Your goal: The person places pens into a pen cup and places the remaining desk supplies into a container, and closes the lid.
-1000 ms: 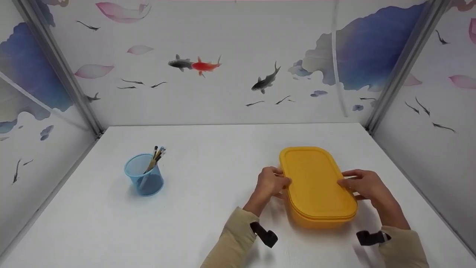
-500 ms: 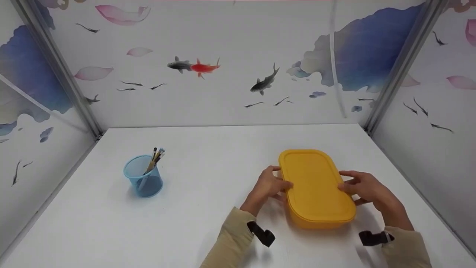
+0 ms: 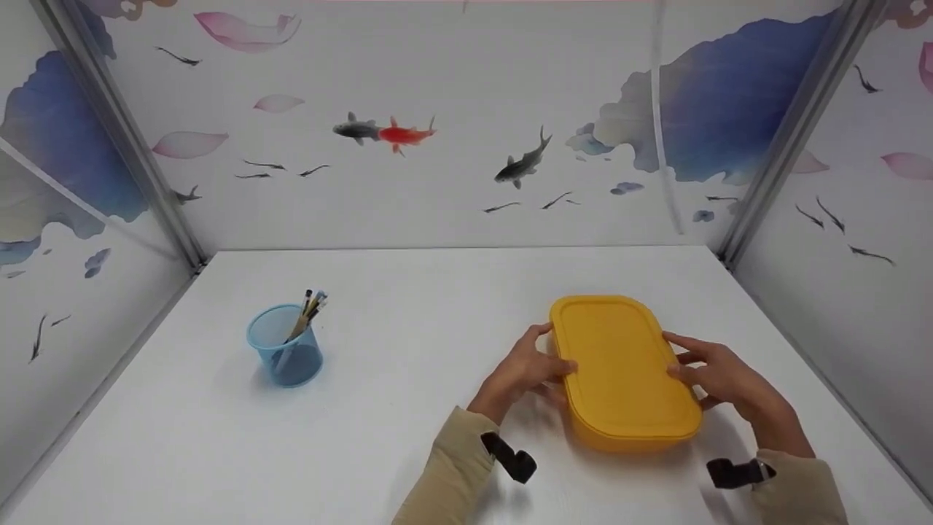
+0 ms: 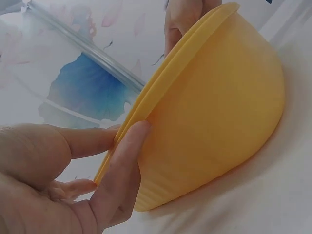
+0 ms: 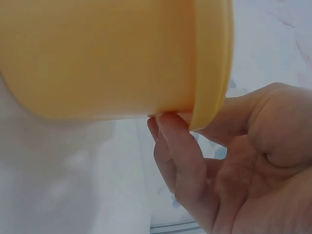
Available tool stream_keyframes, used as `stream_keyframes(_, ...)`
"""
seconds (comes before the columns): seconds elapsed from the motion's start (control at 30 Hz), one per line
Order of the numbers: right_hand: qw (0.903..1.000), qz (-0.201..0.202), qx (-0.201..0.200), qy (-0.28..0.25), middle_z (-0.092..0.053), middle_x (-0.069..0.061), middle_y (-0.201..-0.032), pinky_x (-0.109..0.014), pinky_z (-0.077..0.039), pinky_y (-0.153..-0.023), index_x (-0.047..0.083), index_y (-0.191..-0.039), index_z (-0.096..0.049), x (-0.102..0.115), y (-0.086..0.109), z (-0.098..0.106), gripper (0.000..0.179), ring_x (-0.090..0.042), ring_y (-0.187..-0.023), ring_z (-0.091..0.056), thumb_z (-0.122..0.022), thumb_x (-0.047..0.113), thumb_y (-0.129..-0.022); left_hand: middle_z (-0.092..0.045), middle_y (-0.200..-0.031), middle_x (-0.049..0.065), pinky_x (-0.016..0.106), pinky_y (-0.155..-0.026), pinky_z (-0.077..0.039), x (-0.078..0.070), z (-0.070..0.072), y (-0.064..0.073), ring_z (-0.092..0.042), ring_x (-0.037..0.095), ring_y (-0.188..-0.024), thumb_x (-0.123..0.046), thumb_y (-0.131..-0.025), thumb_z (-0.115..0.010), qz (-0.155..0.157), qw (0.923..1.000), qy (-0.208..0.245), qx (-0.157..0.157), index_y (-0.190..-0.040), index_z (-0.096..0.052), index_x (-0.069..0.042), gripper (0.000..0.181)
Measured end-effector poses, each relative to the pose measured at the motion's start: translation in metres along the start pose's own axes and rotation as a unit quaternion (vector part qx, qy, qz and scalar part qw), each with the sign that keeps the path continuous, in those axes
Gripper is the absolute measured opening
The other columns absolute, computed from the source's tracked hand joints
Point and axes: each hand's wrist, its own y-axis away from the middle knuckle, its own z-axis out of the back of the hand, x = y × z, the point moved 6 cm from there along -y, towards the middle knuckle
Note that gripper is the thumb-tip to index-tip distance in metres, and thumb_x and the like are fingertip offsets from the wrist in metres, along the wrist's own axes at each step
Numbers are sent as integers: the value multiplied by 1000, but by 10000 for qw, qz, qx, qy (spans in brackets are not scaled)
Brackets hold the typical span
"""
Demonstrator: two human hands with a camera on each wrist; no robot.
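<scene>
A yellow plastic food container point(image 3: 634, 442) stands on the right half of the white table, its matching lid point(image 3: 623, 364) lying over the top. On its left long side my left hand point(image 3: 521, 372) pinches the rim, thumb on the lid's edge and fingers below the lip. The left wrist view shows those fingers point(image 4: 129, 151) against the container's wall. Across from it, my right hand point(image 3: 725, 375) grips the opposite rim the same way. In the right wrist view, its fingers point(image 5: 185, 151) bend up under the lip. The container's inside is hidden.
A light blue mesh cup point(image 3: 286, 350) holding several paintbrushes point(image 3: 309, 313) stands at the left of the table point(image 3: 408, 437). Printed panels point(image 3: 452, 197) wall in the back and both sides. Black wrist mounts point(image 3: 510, 458) sit at the sleeves.
Both hands have shifted their fingers slightly along the rim, the left index finger reaching farther forward. The container stays in nearly the same place. The cup has not moved.
</scene>
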Motion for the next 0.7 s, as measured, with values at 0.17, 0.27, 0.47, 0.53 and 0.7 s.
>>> stream_keyframes(0.17, 9999, -20, 39, -119, -33, -39, -148, -36, -64, -71, 13, -161, -17, -5, 0, 2, 74, -22, -99, -60, -58, 30, -102, -75, -89, 12, 45, -71, -63, 2, -1, -1, -76, 25, -79, -11, -86, -78, -27, 9999, 105, 84, -153, -34, -26, 81)
stream_keyframes(0.27, 9999, -22, 57, -155, -34, -39, -148, -37, -64, -70, 14, -161, -16, -6, -1, 2, 75, -22, -99, -60, -58, 32, -102, -75, -89, 11, 44, -69, -63, 2, -2, 1, -76, 24, -78, -12, -87, -78, -72, 9999, 81, 30, -153, -34, -24, 80)
stream_keyframes(0.47, 10000, -21, 62, 18, -34, -40, -147, -38, -64, -73, 11, -160, -15, 0, -1, 2, 75, -26, -103, -61, -57, 33, -102, -72, -95, 7, 36, -61, -63, 0, 0, 5, -76, 21, -79, -17, -89, -76, -243, 9991, -318, -120, -155, -35, -19, 78)
stream_keyframes(0.53, 9998, -42, 92, 147, -35, -40, -146, -39, -64, -74, 9, -160, -15, 2, 0, 2, 77, -27, -104, -62, -58, 35, -102, -71, -99, 7, 35, -60, -63, -1, 4, 6, -75, 20, -82, -19, -88, -76, -259, 9981, -552, -107, -156, -34, -19, 79)
stream_keyframes(0.7, 9985, -5, 163, 527, -35, -42, -146, -45, -63, -81, 2, -159, -14, 11, 1, 2, 83, -40, -113, -61, -60, 39, -100, -69, -113, 11, 34, -61, -63, -12, 26, 9, -72, 21, -90, -19, -91, -74, -573, 9886, -1395, -30, -157, -31, -17, 78)
